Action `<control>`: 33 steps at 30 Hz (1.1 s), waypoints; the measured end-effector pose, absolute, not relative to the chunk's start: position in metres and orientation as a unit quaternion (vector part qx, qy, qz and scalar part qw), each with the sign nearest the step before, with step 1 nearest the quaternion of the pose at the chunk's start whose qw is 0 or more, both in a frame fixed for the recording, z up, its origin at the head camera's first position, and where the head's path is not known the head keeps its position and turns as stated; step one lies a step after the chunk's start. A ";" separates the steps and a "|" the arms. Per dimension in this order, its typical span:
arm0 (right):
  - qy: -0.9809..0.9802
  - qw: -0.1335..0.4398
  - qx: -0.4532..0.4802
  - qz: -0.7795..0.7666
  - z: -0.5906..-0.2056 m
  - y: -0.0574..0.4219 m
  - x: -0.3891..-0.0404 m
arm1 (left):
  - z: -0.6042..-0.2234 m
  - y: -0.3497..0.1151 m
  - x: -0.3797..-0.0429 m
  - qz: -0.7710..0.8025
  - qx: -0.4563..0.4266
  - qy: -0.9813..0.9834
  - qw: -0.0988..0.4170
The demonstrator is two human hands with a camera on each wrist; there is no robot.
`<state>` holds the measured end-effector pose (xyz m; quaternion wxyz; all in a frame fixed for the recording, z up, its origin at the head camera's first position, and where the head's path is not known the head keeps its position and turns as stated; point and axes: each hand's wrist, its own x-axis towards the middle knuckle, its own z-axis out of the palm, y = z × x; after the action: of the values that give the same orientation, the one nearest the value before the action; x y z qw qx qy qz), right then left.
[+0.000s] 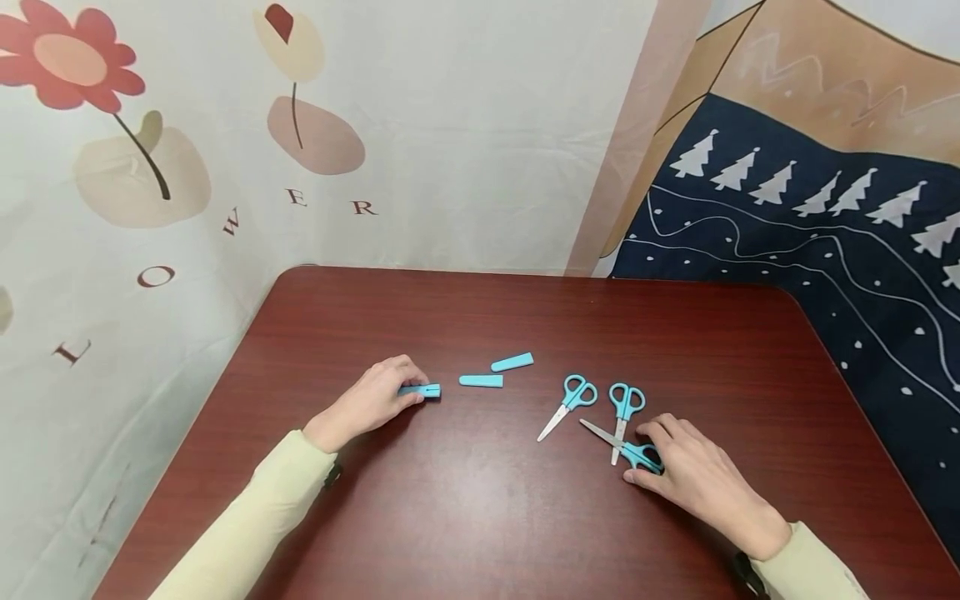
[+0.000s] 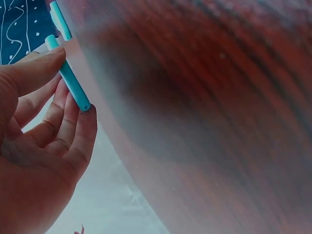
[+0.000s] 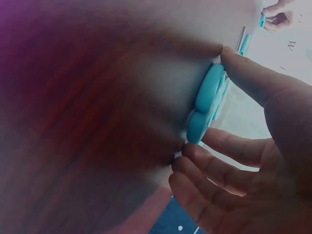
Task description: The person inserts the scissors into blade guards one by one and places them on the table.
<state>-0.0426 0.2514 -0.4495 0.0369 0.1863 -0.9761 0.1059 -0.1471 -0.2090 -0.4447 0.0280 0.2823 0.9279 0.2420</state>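
Between thumb and fingers, my left hand pinches a light-blue scissors cover, whose narrow length also shows in the left wrist view. Two more light-blue covers, one nearer and one farther, lie right of it. My right hand has thumb and fingers spread around the blue handles of one pair of scissors; whether the tips touch them is unclear. That pair's blades point up-left, crossing a second pair. A third pair of scissors lies to the left, blades toward the near left.
Everything lies on a reddish-brown wooden table with rounded far corners. Behind it hang a pale curtain with flower prints and a dark blue cloth with white trees.
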 end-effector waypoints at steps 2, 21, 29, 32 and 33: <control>-0.976 0.035 0.188 0.106 -0.449 0.251 -0.043 | -0.444 -0.209 -0.146 0.242 0.281 0.928 0.026; -0.958 0.118 0.234 0.116 -0.451 0.251 -0.044 | -0.438 -0.199 -0.137 0.249 0.275 0.929 0.009; -0.953 0.133 0.232 0.140 -0.445 0.251 -0.049 | -0.435 -0.196 -0.134 0.255 0.267 0.929 0.006; -0.951 0.136 0.233 0.152 -0.443 0.249 -0.051 | -0.435 -0.195 -0.133 0.258 0.266 0.929 0.005; -0.950 0.137 0.232 0.155 -0.442 0.248 -0.052 | -0.436 -0.194 -0.133 0.259 0.267 0.928 0.003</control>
<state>-0.0523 0.2483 -0.4420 0.1370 0.2324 -0.9503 0.1552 -0.1326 -0.1943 -0.4356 0.0033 0.2667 0.9283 0.2591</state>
